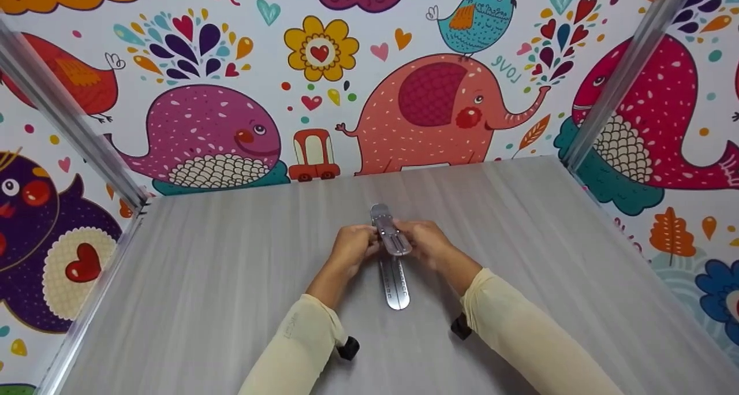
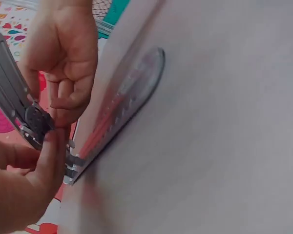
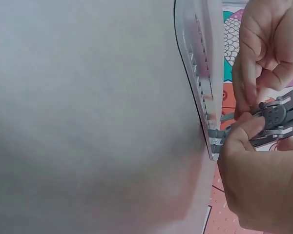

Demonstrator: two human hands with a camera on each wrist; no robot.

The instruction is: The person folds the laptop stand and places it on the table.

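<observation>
A grey metal folding stand is on the table. Its long, round-ended base, with rows of small teeth, lies flat and points towards me, while its hinged upper part rises off the base's far end. From the left side, my left hand pinches the stand near a round joint piece. My right hand grips the same area from the right, its fingers curled at the joint. In both wrist views the two hands meet there, and the fingers partly hide the linkage.
The wood-grain table stretches out on both sides of the stand. Behind it stands a wall printed with cartoon animals, with metal corner posts at left and right. A black wrist camera hangs by the left sleeve.
</observation>
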